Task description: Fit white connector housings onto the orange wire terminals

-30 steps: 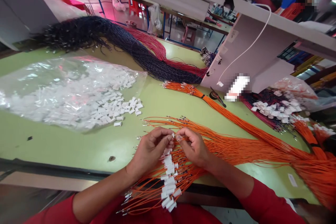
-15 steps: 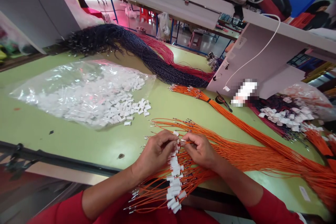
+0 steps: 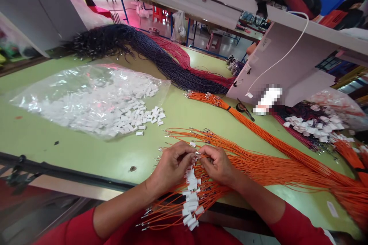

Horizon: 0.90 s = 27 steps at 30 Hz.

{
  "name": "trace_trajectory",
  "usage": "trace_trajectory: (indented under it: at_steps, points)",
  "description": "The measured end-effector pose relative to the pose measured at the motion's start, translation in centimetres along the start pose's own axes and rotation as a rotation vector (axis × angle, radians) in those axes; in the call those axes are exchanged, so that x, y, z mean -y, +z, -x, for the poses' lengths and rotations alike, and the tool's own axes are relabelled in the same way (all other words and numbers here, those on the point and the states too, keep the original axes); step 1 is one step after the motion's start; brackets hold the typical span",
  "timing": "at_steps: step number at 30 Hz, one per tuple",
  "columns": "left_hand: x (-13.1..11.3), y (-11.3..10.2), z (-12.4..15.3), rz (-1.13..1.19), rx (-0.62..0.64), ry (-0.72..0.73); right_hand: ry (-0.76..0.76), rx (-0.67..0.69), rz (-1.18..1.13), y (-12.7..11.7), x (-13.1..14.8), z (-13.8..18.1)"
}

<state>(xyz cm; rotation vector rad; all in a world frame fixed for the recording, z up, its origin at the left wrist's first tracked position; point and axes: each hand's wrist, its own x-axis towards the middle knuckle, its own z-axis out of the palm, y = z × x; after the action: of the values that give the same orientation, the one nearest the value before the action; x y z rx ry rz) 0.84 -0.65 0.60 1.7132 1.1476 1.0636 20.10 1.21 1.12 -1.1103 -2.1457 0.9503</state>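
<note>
At near centre, the left hand (image 3: 172, 165) pinches a small white connector housing (image 3: 196, 154) and the right hand (image 3: 217, 165) an orange wire (image 3: 203, 155), beyond a row of seemingly fitted housings (image 3: 192, 198), with bare-tipped wires (image 3: 244, 152) farther right and bagged housings (image 3: 115, 99) far left apparently remaining.

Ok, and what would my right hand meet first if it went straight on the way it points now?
Probably your left hand, directly opposite; a tiny pale piece showing between the two hands may come first, as depth there is unclear.
</note>
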Motion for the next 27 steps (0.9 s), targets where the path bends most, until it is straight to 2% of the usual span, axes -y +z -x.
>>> trace_trajectory:
  at_steps: [3,5,6,8,10,12,17,23,27]
  points:
    - [0.0,-0.8,0.0,-0.073,0.075,0.038,-0.028,-0.014,-0.055,-0.2,-0.2,-0.2]
    - [0.4,-2.2,-0.4,-0.180,0.107,0.034,-0.060,-0.091,-0.096,-0.4,-0.3,-0.4]
    - [0.8,-3.0,-0.7,-0.255,0.092,0.023,-0.059,-0.142,-0.119,-0.5,-0.3,-0.5]
    - [1.8,-4.9,-1.6,-0.431,-0.015,-0.008,0.012,-0.204,-0.199,-0.6,-0.4,-0.7]
    - [3.0,-6.7,-2.5,-0.587,-0.125,-0.045,0.127,-0.208,-0.314,-0.5,-0.6,-0.8]
    - [4.0,-7.9,-3.1,-0.638,-0.164,-0.066,0.207,-0.200,-0.414,-0.2,-0.9,-0.9]
    - [4.7,-8.3,-2.9,-0.626,-0.098,-0.114,0.285,-0.216,-0.500,0.1,-1.4,-1.2]
    - [4.8,-8.6,-3.1,-0.743,0.013,-0.049,0.317,-0.092,-0.514,-0.4,-1.3,-1.1]
    - [5.3,-9.3,-4.0,-0.748,-0.010,-0.061,0.312,-0.020,-0.471,-0.9,-1.4,-1.0]
